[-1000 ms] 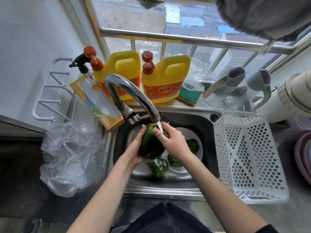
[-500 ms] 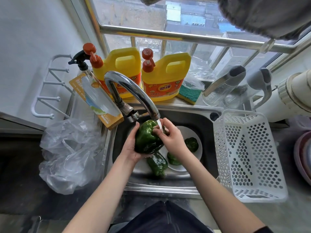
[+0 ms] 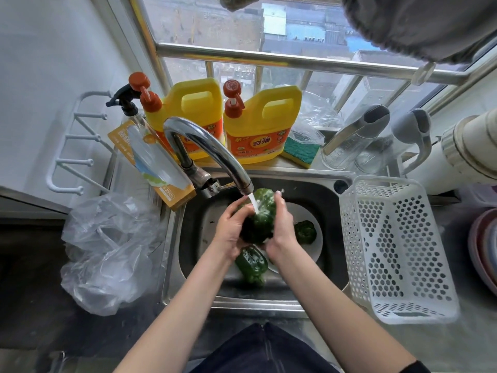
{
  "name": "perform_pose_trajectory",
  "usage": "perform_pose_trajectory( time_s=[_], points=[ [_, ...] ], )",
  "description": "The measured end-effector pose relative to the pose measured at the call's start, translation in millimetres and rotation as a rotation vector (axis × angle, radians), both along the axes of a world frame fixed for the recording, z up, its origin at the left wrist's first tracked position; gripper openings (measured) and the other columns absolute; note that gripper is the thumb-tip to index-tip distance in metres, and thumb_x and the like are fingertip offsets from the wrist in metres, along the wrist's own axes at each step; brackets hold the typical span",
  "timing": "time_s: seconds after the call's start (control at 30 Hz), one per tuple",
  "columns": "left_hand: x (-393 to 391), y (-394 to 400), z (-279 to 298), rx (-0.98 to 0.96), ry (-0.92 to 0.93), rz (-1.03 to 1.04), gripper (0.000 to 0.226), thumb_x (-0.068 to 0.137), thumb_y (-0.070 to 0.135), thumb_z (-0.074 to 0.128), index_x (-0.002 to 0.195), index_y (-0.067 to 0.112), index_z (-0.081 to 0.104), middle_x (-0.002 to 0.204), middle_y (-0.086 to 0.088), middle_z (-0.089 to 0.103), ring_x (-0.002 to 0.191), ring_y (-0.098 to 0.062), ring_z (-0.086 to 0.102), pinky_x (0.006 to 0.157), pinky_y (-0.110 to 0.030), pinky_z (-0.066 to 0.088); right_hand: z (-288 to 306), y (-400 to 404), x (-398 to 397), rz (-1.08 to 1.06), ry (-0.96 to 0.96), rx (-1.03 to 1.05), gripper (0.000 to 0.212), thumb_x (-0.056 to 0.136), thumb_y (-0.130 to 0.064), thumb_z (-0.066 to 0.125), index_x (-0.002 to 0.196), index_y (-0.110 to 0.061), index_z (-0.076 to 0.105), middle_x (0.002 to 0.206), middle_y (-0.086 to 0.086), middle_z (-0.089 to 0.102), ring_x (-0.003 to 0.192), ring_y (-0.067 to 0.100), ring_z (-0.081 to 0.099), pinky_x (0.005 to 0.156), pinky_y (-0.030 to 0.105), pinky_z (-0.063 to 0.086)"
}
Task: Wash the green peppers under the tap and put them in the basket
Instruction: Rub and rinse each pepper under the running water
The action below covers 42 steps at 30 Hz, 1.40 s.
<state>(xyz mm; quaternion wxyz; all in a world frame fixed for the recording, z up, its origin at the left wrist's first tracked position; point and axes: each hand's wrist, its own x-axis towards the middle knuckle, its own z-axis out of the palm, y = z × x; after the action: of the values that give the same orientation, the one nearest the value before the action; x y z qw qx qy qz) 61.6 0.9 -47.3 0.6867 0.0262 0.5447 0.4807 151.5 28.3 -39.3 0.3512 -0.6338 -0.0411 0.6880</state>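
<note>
Both hands, left hand (image 3: 231, 232) and right hand (image 3: 279, 227), grip a wet green pepper (image 3: 259, 219) under the tap (image 3: 209, 152); being slick, it could slip into the sink (image 3: 317, 189).

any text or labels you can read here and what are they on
"S 20PCS": end face of the orange cardboard box left of the tap.
Chinese characters down that box's side: too blurred to read.
Large brand characters on the orange label of the right yellow detergent jug: blurred, not readable.
Left yellow detergent jug: label mostly hidden.
</note>
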Motion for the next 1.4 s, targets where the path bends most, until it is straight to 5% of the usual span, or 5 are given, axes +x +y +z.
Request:
perform_pose_trajectory(
  time_s=[0.27, 0.37, 0.6, 1.07, 1.4],
  points=[
    [-26, 5, 18, 0.093, -0.011, -0.027, 0.027, 0.094, 0.035, 0.051, 0.108, 0.018, 0.066, 0.099, -0.005, 0.074, 0.088, -0.019, 0.071, 0.070, -0.033, 0.056, -5, 7, 6, 0.230, 0.156, 0.166, 0.056, 0.087, -0.048, 0.059, 0.133, -0.022, 0.039, 0.129, 0.012, 0.055, 0.113, 0.033, 0.059, 0.087, 0.058, 0.052],
    [-25, 5, 19, -0.024, -0.116, -0.021, 0.034, 0.084, 0.044, 0.056, 0.103, 0.018, 0.067, 0.102, -0.013, 0.071, 0.099, -0.030, 0.064, 0.093, -0.049, 0.047, -3, 8, 8, 0.300, 0.216, 0.140, 0.059, 0.090, -0.057, 0.047, 0.135, -0.019, 0.046, 0.129, 0.015, 0.058, 0.115, 0.032, 0.059, 0.082, 0.046, 0.056],
    [-11, 12, 16, -0.084, -0.136, -0.016, 0.024, 0.088, 0.033, 0.052, 0.087, 0.012, 0.065, 0.081, -0.015, 0.067, 0.080, -0.029, 0.061, 0.082, -0.040, 0.049, -6, 12, 21, 0.661, -0.496, 0.466, 0.027, 0.099, -0.038, 0.041, 0.115, -0.024, 0.057, 0.098, -0.008, 0.061, 0.098, 0.016, 0.059, 0.086, 0.034, 0.050],
    [-2, 18, 13, -0.118, -0.024, -0.116, 0.027, 0.092, 0.027, 0.046, 0.079, 0.012, 0.064, 0.068, -0.007, 0.065, 0.062, -0.020, 0.061, 0.061, -0.027, 0.051, 3, 19, -1, 0.308, -0.271, 0.180, 0.017, 0.085, -0.027, 0.064, 0.075, -0.014, 0.069, 0.078, 0.008, 0.067, 0.077, 0.023, 0.065, 0.075, 0.036, 0.053],
    [-12, 22, 29, -0.557, -0.221, -0.064, 0.049, 0.069, 0.047, 0.071, 0.097, 0.006, 0.068, 0.088, -0.018, 0.071, 0.084, -0.033, 0.066, 0.075, -0.042, 0.054, 12, 17, 10, 0.734, -0.291, 0.283, 0.043, 0.088, -0.049, 0.058, 0.122, -0.027, 0.044, 0.119, 0.001, 0.055, 0.110, 0.019, 0.056, 0.095, 0.038, 0.049]
  ],
)
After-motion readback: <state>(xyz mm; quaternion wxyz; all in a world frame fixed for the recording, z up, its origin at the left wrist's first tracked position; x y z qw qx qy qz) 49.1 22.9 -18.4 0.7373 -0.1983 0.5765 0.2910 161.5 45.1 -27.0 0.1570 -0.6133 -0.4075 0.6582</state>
